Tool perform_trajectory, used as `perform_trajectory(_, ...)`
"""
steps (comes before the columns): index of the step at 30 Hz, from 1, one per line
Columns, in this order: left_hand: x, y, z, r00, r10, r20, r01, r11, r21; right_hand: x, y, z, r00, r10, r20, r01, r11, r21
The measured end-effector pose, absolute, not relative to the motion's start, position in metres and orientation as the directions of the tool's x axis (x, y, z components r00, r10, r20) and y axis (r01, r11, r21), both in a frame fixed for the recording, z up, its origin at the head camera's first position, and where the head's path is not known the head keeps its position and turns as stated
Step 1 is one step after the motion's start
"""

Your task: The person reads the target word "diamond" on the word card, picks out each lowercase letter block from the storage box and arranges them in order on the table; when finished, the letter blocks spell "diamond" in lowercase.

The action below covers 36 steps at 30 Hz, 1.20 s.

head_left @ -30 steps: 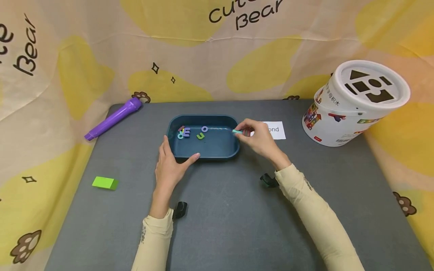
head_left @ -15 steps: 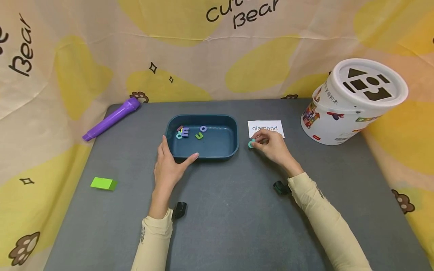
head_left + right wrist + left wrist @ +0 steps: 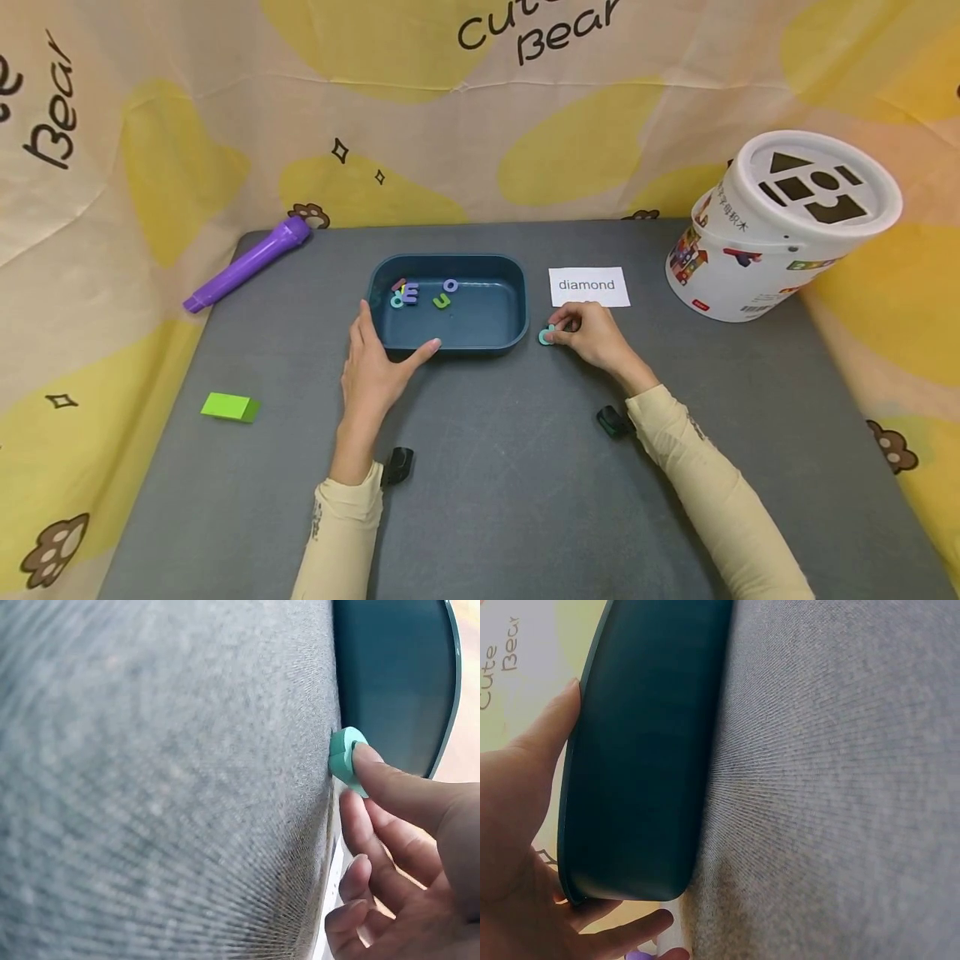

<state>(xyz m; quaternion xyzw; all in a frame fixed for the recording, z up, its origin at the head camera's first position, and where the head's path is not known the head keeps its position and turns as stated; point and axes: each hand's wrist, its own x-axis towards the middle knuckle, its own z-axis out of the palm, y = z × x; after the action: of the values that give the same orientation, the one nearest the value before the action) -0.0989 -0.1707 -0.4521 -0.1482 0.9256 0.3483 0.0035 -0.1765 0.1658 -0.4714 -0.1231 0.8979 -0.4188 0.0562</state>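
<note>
Between thumb and fingers my right hand [image 3: 592, 337] pinches a small teal letter d [image 3: 546, 335], low against the table just right of the tray. In the right wrist view the teal letter [image 3: 346, 759] touches the grey surface. My left hand [image 3: 377, 367] rests on the near left corner of the dark blue tray [image 3: 480, 346], thumb and fingers spread along its rim. Inside the tray lie several small letters, among them a purple m [image 3: 409, 293], a purple o [image 3: 450, 286] and a green u or n [image 3: 442, 301]. A white card [image 3: 590, 287] printed "diamond" lies beyond my right hand.
A white bucket [image 3: 780, 242] with shape cut-outs in its lid stands at the back right. A purple tube-like microphone shape [image 3: 247, 264] lies at the back left edge. A green block [image 3: 229, 407] sits on the left of the table [image 3: 495, 483].
My right hand has carried the teal letter from the tray's right rim to the table before the card, uncovering the card. My left hand stays on the tray.
</note>
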Motion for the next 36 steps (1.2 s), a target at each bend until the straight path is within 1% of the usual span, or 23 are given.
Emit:
perform_trajectory(9, -0.099, -0.17, -0.453, -0.955, -0.278, -0.102, -0.276, 0.709, 0.648, -0.177, 0.161, -0.465, -0.959, -0.273, 0.074, -0.244, 0.665, -0.706)
perform_trajectory(13, -0.1, -0.171, -0.453, -0.955, -0.278, -0.098, -0.274, 0.714, 0.645, -0.18, 0.15, -0.455, -0.951, -0.25, 0.183, -0.304, 0.632, -0.713)
perform_trajectory(16, -0.1, -0.172, -0.453, -0.956, -0.275, -0.102, -0.275, 0.715, 0.643, -0.183, 0.138, -0.448, -0.93, -0.234, 0.284, -0.368, 0.579, -0.728)
perform_trajectory(19, -0.1, -0.171, -0.453, -0.956, -0.274, -0.106, -0.276, 0.713, 0.644, -0.184, 0.122, -0.44, -0.908, -0.256, 0.332, -0.419, 0.531, -0.737)
perform_trajectory(22, -0.1, -0.171, -0.453, -0.955, -0.276, -0.111, -0.281, 0.712, 0.644, -0.183, 0.103, -0.434, -0.89, -0.329, 0.315, -0.447, 0.504, -0.739)
perform_trajectory(27, -0.1, -0.171, -0.454, -0.955, -0.274, -0.11, -0.279, 0.715, 0.641, -0.186, 0.067, -0.431, -0.855, -0.47, 0.22, -0.466, 0.508, -0.724)
perform_trajectory(36, -0.101, -0.171, -0.454, -0.957, -0.27, -0.108, -0.275, 0.723, 0.634, -0.2, 0.014, -0.434, -0.802, -0.596, 0.031, -0.433, 0.545, -0.718)
